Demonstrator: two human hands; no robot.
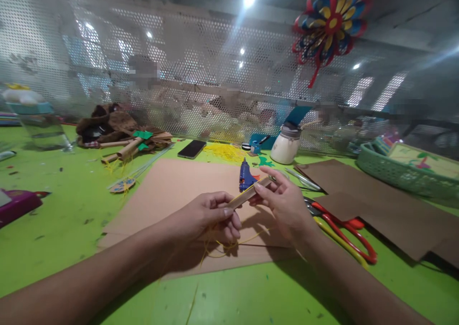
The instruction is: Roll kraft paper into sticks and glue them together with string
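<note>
Between my two hands is a narrow brown cardboard strip (244, 198), tilted up to the right, with a yellow line along its upper edge. My left hand (215, 215) pinches its lower end between thumb and fingers. At the upper end, my right hand (281, 200) grips it the same way. Thin yellow strands (222, 251) hang below my left hand onto a tan cardboard sheet (158, 196). Just beyond the strip stands a blue glue gun (245, 175), nozzle up, partly covered by the strip and my right hand.
Red-and-yellow-handled scissors (340, 229) lie right of my right arm, beside dark brown cardboard (394, 205). A green basket (405, 176), white jar (286, 145), phone (192, 149) and yellow shreds (224, 151) stand farther back. A perforated screen (201, 76) bounds the table.
</note>
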